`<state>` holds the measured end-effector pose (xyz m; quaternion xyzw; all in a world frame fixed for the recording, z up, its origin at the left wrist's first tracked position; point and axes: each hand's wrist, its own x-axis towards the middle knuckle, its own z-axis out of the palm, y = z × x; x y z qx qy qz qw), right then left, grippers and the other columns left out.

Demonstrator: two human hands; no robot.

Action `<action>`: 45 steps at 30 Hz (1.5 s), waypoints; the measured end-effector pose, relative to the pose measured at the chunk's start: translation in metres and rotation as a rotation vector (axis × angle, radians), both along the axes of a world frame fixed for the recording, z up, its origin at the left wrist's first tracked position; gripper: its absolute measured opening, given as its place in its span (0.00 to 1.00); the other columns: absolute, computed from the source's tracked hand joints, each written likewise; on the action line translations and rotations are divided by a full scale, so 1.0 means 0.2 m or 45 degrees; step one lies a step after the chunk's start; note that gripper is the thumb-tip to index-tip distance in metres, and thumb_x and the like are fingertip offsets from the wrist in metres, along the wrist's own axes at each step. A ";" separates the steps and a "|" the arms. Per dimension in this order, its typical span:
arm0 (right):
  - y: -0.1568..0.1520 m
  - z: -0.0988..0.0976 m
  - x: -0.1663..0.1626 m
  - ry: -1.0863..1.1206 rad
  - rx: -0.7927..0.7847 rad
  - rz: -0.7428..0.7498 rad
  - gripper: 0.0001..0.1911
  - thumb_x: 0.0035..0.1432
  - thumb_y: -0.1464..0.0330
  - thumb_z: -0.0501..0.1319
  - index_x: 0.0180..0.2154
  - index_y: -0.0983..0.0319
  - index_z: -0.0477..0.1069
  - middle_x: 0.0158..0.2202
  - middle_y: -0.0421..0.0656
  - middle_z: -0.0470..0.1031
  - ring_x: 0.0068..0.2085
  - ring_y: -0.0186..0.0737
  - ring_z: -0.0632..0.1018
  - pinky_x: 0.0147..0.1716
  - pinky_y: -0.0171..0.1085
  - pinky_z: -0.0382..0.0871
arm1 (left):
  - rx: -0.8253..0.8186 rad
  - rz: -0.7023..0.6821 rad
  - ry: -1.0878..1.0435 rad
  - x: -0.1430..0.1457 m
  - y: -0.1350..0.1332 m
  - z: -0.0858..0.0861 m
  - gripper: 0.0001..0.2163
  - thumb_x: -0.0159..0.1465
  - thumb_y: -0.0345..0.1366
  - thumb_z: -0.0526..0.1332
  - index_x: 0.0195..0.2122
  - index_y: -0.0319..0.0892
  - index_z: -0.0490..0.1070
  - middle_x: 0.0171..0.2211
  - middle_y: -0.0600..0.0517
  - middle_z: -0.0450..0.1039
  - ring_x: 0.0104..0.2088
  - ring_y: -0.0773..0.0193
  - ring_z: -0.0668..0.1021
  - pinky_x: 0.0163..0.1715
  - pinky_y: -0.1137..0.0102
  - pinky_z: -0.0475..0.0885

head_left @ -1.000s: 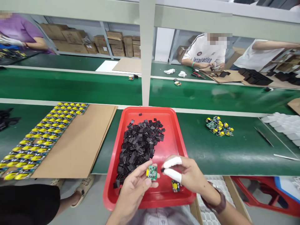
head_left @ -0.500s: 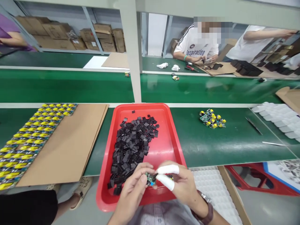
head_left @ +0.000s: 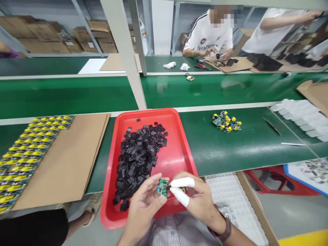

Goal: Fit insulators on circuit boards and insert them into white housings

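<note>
One small green circuit board (head_left: 162,187)

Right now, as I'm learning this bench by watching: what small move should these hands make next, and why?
Probably press the black piece home onto the circuit board. The left hand pinches the board above the red tray, and the right hand, two fingertips in white cots, holds the piece at its edge, touching but not clearly seated.
</note>
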<state>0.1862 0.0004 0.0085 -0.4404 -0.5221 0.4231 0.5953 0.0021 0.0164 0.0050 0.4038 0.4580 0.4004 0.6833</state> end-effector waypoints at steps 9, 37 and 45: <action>-0.04 0.05 0.05 -0.288 0.060 0.132 0.24 0.62 0.80 0.63 0.53 0.50 0.78 0.41 0.43 0.80 0.40 0.41 0.80 0.38 0.42 0.78 | -0.011 -0.065 -0.006 0.01 0.00 0.00 0.20 0.58 0.35 0.75 0.53 0.48 0.81 0.50 0.45 0.84 0.49 0.51 0.85 0.52 0.60 0.80; -0.05 0.13 0.10 -0.612 -0.012 0.270 0.12 0.64 0.77 0.61 0.46 0.59 0.77 0.37 0.44 0.76 0.38 0.41 0.76 0.38 0.41 0.73 | 0.029 -0.169 0.023 0.05 -0.04 0.00 0.17 0.60 0.35 0.74 0.51 0.52 0.82 0.45 0.50 0.82 0.44 0.61 0.83 0.47 0.70 0.80; 0.00 0.02 0.11 -0.149 -0.417 0.242 0.05 0.62 0.70 0.68 0.41 0.56 0.78 0.35 0.40 0.81 0.33 0.36 0.80 0.35 0.35 0.76 | 0.340 -0.223 0.277 0.05 -0.04 -0.02 0.21 0.63 0.35 0.71 0.58 0.53 0.76 0.52 0.47 0.74 0.45 0.58 0.82 0.44 0.65 0.81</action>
